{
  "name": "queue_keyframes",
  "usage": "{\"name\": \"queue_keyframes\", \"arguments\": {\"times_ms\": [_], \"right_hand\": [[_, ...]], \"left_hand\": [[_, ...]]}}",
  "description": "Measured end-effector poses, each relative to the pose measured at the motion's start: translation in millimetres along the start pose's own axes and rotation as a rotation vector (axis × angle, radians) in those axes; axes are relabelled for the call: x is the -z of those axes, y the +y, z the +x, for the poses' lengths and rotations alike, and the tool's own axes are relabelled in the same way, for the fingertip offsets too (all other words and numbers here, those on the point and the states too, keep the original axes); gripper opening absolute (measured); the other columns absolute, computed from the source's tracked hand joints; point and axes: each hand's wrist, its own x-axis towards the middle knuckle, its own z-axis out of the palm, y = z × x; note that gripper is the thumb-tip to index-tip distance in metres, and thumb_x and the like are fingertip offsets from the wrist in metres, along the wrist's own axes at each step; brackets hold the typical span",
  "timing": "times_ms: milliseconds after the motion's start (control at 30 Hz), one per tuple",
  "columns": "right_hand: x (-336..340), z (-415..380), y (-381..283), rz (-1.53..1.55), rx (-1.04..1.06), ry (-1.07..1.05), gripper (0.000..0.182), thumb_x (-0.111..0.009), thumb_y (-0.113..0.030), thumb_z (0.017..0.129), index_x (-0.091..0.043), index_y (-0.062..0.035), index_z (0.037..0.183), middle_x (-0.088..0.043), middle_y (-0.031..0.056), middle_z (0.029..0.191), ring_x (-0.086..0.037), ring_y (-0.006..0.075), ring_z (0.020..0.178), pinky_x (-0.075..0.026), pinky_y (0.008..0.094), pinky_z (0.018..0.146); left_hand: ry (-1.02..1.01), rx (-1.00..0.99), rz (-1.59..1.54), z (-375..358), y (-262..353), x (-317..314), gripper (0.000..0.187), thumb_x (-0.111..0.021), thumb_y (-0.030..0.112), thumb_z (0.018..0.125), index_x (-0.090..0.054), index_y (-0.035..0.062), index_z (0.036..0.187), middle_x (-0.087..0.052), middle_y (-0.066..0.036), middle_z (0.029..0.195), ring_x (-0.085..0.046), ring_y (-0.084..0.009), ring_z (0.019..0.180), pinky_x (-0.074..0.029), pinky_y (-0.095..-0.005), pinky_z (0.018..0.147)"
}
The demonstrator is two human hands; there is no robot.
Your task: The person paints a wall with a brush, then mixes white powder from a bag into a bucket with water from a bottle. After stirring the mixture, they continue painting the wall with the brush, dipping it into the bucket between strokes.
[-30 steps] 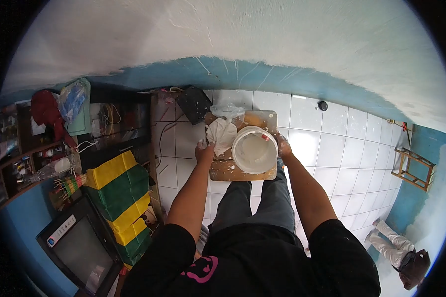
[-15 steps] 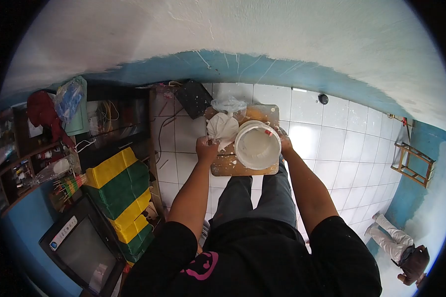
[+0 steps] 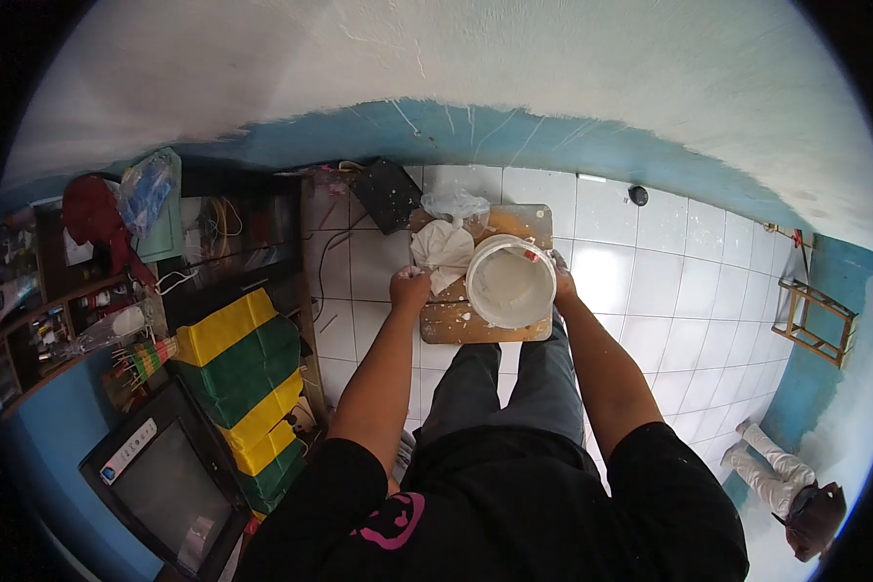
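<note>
The left hand [image 3: 412, 288] is curled and clamped on the left edge of a square, brown wooden board [image 3: 456, 325] spattered with white, the landmark for all that follows. The right hand [image 3: 564, 283] is at the board's right edge, just beside the bucket; its fingers are partly hidden, so I cannot tell whether they are closed on anything. Standing on the right half of the board is a round, white plastic bucket [image 3: 507, 315] with whitish matter inside and a red mark on its rim. On the board's left half, close to the left hand, lies a crumpled off-white cloth-like sheet [image 3: 443, 250]. A clear, crinkled plastic bag [image 3: 456, 204] sits at the board's far edge.

Just beyond the board's far left corner is a dark, flat-sided box [image 3: 386, 194]. White square floor tiles [image 3: 647, 339] spread around the board, and a small, round black object [image 3: 637, 195] lies to its far right, near a blue and whitish wall [image 3: 514, 126]. Well to the board's right stands an open wooden frame [image 3: 815, 323]; nearer the wearer on that side is another person in pale trousers [image 3: 776, 475]. To the board's left are a yellow-and-green banded cloth [image 3: 242, 339] and a black-framed television [image 3: 170, 495].
</note>
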Motion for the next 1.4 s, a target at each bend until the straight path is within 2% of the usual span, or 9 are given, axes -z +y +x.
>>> {"name": "queue_keyframes", "arguments": {"times_ms": [133,200,267,633,833,933,1033,1333,1400], "right_hand": [[-62,-3,33,0.382,-0.235,0.087,0.047,-0.056,-0.025,0.078,-0.047,-0.0118,0.122,-0.05,0.0082,0.124,-0.038,0.0249,0.122,-0.024,0.0403,0.105],[-62,-6,34,0.294,-0.232,0.038,0.05,-0.052,-0.026,0.081,-0.041,-0.0108,0.127,-0.043,0.0113,0.129,-0.034,0.0286,0.124,-0.026,0.0389,0.104],[-22,-7,14,-0.113,-0.051,-0.091,0.053,-0.044,-0.026,0.086,-0.03,-0.0093,0.134,-0.029,0.0179,0.138,-0.029,0.033,0.127,-0.029,0.0362,0.103],[-12,-10,6,-0.042,-0.007,0.009,0.052,-0.045,-0.02,0.084,-0.032,-0.0081,0.133,-0.03,0.0212,0.135,-0.033,0.0356,0.124,-0.031,0.0385,0.101],[25,-13,-18,0.16,-0.146,-0.045,0.054,-0.048,-0.019,0.082,-0.032,-0.006,0.132,-0.032,0.0217,0.133,-0.035,0.0368,0.122,-0.033,0.0403,0.1],[25,-16,-19,0.064,-0.118,-0.063,0.054,-0.048,-0.018,0.082,-0.032,-0.0059,0.132,-0.033,0.0218,0.133,-0.036,0.0369,0.121,-0.034,0.0404,0.099],[24,-16,-18,0.033,-0.107,-0.049,0.054,-0.048,-0.018,0.082,-0.033,-0.0059,0.132,-0.033,0.0219,0.132,-0.036,0.0369,0.121,-0.035,0.0405,0.098],[46,-17,-32,0.24,-0.204,-0.004,0.056,-0.049,-0.016,0.081,-0.031,-0.0078,0.133,-0.033,0.0217,0.132,-0.039,0.0368,0.119,-0.036,0.0393,0.097],[43,-19,-30,0.219,-0.191,0.004,0.057,-0.049,-0.015,0.08,-0.03,-0.0085,0.133,-0.032,0.0214,0.133,-0.039,0.0367,0.118,-0.036,0.0388,0.097]], "left_hand": [[-0.032,0.075,-0.191,-31,36,2,0.013,-0.061,0.006,0.076,-0.049,0.0065,0.081,-0.056,-0.004,0.068,-0.055,-0.0123,0.054,-0.044,-0.0255,0.047],[-0.07,0.119,-0.325,-31,35,3,0.017,-0.059,0.003,0.076,-0.046,0.0074,0.085,-0.054,-0.004,0.071,-0.055,-0.014,0.056,-0.044,-0.026,0.048],[-0.09,0.174,-0.442,-32,35,4,0.02,-0.057,0.0,0.075,-0.043,0.0083,0.088,-0.053,-0.005,0.073,-0.055,-0.0155,0.058,-0.045,-0.0269,0.049],[-0.18,0.218,-0.936,-42,56,9,0.026,-0.055,-0.003,0.069,-0.04,0.0121,0.084,-0.052,-0.006,0.073,-0.055,-0.018,0.063,-0.045,-0.0298,0.052],[-0.069,-0.044,-0.374,-23,30,-2,0.039,-0.058,-0.002,0.064,-0.052,0.0054,0.102,-0.054,-0.009,0.084,-0.058,-0.0251,0.074,-0.049,-0.0321,0.068],[0.234,-0.504,0.163,0,-3,-7,0.039,-0.061,-0.003,0.064,-0.055,0.0002,0.103,-0.057,-0.012,0.087,-0.059,-0.0279,0.08,-0.048,-0.0319,0.073],[0.294,-0.625,0.287,-9,10,-3,0.033,-0.065,-0.001,0.064,-0.057,-0.0034,0.096,-0.059,-0.015,0.09,-0.06,-0.0289,0.081,-0.048,-0.0328,0.074],[0.091,-0.057,-0.292,-23,46,-8,0.023,-0.07,0.015,0.071,-0.065,-0.0014,0.086,-0.065,-0.009,0.075,-0.059,-0.0151,0.068,-0.045,-0.026,0.064],[0.101,-0.103,-0.177,-14,38,-13,0.021,-0.07,0.016,0.072,-0.065,-0.0011,0.084,-0.065,-0.009,0.075,-0.059,-0.0135,0.067,-0.045,-0.0254,0.064]]}}
